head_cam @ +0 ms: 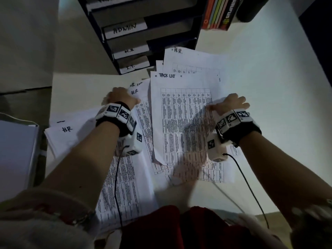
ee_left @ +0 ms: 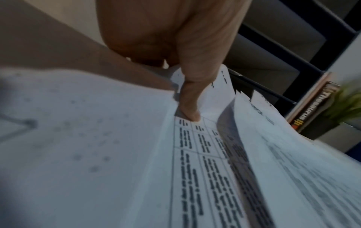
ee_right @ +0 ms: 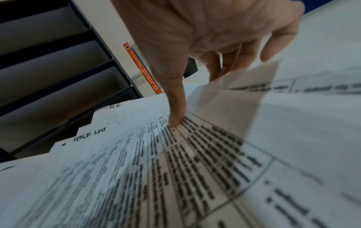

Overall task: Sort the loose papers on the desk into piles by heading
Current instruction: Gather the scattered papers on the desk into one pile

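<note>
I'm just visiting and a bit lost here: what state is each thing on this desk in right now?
Task-list sheet: on top of the spread, right edge lifted.
Right hand: pinches that sheet's right edge.
Left hand: grips an H.R. sheet, thumb pressing on it.
Far H.R. sheet: lying flat by the tray rack.
Left H.R. pile: stacked.
Tray rack: labelled slots, contents unclear.
Books: closed, side by side.

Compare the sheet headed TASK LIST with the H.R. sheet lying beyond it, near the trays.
The TASK LIST sheet lies on top, its table showing in full; the far H.R. sheet is half covered by it, only its heading and table top showing. The right hand grips the TASK LIST sheet's right edge; no hand touches the far H.R. sheet. Both are white, with handwritten headings above printed tables.
</note>
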Action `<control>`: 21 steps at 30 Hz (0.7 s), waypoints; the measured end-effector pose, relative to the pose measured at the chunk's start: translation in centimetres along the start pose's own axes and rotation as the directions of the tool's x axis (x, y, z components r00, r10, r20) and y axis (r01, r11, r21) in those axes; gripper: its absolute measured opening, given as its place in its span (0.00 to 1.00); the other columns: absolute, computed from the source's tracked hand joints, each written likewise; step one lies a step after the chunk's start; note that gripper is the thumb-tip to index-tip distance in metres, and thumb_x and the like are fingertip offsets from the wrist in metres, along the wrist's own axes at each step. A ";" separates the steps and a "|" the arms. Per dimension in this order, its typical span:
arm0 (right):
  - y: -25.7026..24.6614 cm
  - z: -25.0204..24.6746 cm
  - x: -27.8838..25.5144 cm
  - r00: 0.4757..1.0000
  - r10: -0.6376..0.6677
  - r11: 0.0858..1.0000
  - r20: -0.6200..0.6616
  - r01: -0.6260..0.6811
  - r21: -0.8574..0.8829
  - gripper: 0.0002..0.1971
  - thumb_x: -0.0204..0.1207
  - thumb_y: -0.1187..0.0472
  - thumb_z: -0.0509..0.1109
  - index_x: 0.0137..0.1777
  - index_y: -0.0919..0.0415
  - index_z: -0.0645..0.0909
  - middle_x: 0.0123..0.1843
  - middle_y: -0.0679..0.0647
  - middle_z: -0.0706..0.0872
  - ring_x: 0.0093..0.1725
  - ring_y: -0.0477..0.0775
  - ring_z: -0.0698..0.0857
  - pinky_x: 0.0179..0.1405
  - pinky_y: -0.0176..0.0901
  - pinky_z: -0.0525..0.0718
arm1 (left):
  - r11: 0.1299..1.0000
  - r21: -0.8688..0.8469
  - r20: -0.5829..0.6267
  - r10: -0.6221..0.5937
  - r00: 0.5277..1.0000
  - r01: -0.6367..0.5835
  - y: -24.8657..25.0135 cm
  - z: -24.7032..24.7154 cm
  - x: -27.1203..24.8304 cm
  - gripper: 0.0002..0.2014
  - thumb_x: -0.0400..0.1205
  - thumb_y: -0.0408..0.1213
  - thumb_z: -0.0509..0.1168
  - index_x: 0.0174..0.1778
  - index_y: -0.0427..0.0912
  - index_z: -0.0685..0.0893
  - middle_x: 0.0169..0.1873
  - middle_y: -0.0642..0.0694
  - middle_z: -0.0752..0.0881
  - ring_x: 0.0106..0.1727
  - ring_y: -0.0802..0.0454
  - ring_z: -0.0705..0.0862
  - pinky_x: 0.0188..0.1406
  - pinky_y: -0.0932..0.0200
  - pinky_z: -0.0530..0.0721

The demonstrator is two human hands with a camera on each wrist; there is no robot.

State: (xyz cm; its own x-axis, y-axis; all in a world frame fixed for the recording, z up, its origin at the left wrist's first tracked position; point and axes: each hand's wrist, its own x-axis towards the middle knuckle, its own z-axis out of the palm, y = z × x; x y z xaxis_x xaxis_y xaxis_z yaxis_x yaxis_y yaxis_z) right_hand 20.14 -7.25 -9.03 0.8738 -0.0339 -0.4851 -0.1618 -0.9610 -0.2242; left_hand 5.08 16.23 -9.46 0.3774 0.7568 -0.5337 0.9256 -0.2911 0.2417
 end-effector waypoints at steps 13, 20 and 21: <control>5.0 -2.4 -0.3 0.988 0.125 0.991 -0.086 -0.119 0.066 0.51 0.56 0.40 0.81 0.70 0.71 0.63 0.73 0.66 0.62 0.73 0.66 0.61 0.69 0.60 0.65 | 0.878 -0.172 -0.098 0.435 0.895 -0.446 6.9 1.7 -4.0 0.19 0.82 0.39 0.61 0.70 0.42 0.73 0.68 0.37 0.78 0.68 0.36 0.74 0.65 0.50 0.73; 7.7 -3.4 1.4 0.994 0.084 0.988 -0.071 -0.074 0.136 0.52 0.52 0.35 0.80 0.68 0.71 0.67 0.73 0.66 0.63 0.72 0.67 0.62 0.67 0.61 0.67 | 0.654 -0.678 -0.126 0.346 0.930 -0.335 11.0 1.8 -4.7 0.23 0.79 0.44 0.66 0.67 0.36 0.76 0.63 0.41 0.81 0.66 0.44 0.79 0.69 0.49 0.76; 7.8 -3.4 1.5 0.993 0.090 0.986 -0.080 -0.077 0.150 0.52 0.53 0.38 0.81 0.69 0.72 0.65 0.73 0.66 0.63 0.72 0.66 0.62 0.67 0.61 0.67 | 0.649 -0.709 -0.094 0.300 0.949 -0.275 10.7 2.1 -4.5 0.28 0.77 0.50 0.68 0.66 0.34 0.76 0.62 0.41 0.82 0.65 0.43 0.79 0.67 0.48 0.77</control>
State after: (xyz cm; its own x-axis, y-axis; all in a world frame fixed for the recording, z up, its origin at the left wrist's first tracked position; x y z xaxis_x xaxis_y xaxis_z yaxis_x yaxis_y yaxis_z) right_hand 21.79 -15.76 -8.63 0.8897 -0.1417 -0.4340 -0.2954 -0.9034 -0.3106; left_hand 13.34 8.51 -6.18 0.6335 0.6859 -0.3581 0.4776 0.0174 0.8784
